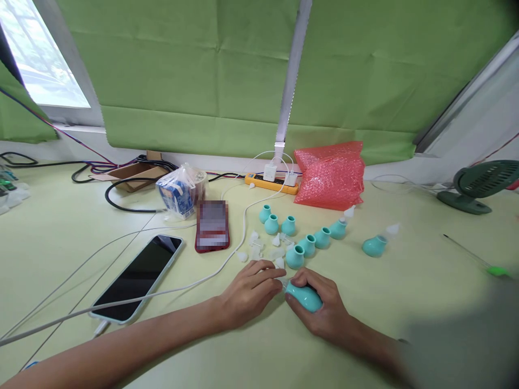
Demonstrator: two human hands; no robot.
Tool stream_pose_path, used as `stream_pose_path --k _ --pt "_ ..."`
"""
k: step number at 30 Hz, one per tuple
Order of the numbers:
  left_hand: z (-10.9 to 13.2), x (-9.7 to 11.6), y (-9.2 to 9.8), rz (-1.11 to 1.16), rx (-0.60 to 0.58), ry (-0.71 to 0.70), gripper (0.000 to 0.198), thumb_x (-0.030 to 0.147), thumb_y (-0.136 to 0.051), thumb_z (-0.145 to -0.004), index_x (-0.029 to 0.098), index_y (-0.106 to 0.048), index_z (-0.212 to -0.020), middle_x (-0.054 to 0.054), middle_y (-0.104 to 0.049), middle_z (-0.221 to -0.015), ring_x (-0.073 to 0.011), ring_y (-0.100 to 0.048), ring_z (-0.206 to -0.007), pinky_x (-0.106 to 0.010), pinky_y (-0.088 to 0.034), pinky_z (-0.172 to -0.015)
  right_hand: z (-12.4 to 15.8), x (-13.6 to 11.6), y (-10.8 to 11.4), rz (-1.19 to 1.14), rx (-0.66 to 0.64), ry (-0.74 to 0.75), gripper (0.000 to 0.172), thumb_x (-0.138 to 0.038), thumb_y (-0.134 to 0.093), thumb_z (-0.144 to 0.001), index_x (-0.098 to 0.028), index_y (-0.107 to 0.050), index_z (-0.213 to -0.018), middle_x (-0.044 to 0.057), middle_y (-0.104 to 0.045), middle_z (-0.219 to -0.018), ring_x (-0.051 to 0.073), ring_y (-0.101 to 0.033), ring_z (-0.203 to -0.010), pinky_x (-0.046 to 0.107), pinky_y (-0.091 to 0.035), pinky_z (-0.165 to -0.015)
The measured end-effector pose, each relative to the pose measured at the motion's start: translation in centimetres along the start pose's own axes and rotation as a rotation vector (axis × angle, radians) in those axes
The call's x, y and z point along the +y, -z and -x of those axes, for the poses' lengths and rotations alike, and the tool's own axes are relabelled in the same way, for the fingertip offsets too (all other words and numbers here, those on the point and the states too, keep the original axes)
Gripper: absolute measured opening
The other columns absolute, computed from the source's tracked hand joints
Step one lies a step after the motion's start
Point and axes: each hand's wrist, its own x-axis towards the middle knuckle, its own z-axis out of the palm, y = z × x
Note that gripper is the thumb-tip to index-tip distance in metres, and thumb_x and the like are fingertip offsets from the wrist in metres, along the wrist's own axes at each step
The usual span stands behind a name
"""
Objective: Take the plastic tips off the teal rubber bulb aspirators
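Note:
My right hand (324, 308) is wrapped round a teal rubber squeeze bulb (305, 296), its mouth pointing left. At that mouth sits a clear plastic nozzle (285, 283), and the fingers of my left hand (253, 289) close on it; the left thumb is hidden. Just beyond the hands several more teal bulbs (295, 257) stand upright in a slanting row, mouths up. White and clear nozzle pieces (256, 249) lie loose to their left. On the right, a bulb with a nozzle fitted (374, 246) rests on its side.
Left of my hands lie a large phone (138, 278) and a red-cased phone (212, 227), with a white cable (211, 276) crossing the table. Behind are a bagged blue box (178, 194), an orange power strip (259, 182) and a red bubble-wrap pouch (330, 175). A green fan (482, 181) and screwdriver (497, 271) lie right.

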Motion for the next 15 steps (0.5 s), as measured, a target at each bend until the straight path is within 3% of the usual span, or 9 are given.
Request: stream_pose_path --k 5,9,15 --pt "0.63 -0.81 -0.35 0.031 0.079 -0.104 0.013 0.004 -0.052 -0.076 0.013 -0.053 -0.086 -0.006 -0.065 -0.087 -0.0155 -0.054 -0.079 -0.030 -0.046 -0.067 -0.04 0.01 -0.05 0.026 -0.004 0.013 0.017 -0.015 -0.056 -0.068 -0.019 -0.041 -0.077 0.002 -0.053 -0.069 0.014 -0.054 -0.060 0.026 -0.046 -0.057" --pt "1.03 -1.13 -0.31 -0.015 0.038 -0.195 0.016 0.002 -0.055 -0.073 0.010 -0.052 -0.087 -0.009 -0.064 -0.089 -0.0166 -0.054 -0.078 -0.031 -0.046 -0.067 -0.07 -0.21 0.01 0.014 -0.011 0.005 0.016 -0.016 -0.055 -0.069 -0.019 -0.042 -0.077 0.002 -0.054 -0.069 0.014 -0.054 -0.060 0.026 -0.047 -0.056" --pt "0.54 -0.21 0.53 -0.078 0.051 -0.208 0.007 0.004 -0.051 -0.077 0.011 -0.051 -0.077 -0.009 -0.060 -0.079 -0.0152 -0.053 -0.073 -0.027 -0.047 -0.059 -0.16 0.22 0.04 0.009 0.011 0.004 0.016 -0.016 -0.055 -0.069 -0.019 -0.042 -0.078 0.001 -0.054 -0.068 0.013 -0.055 -0.059 0.025 -0.047 -0.056"
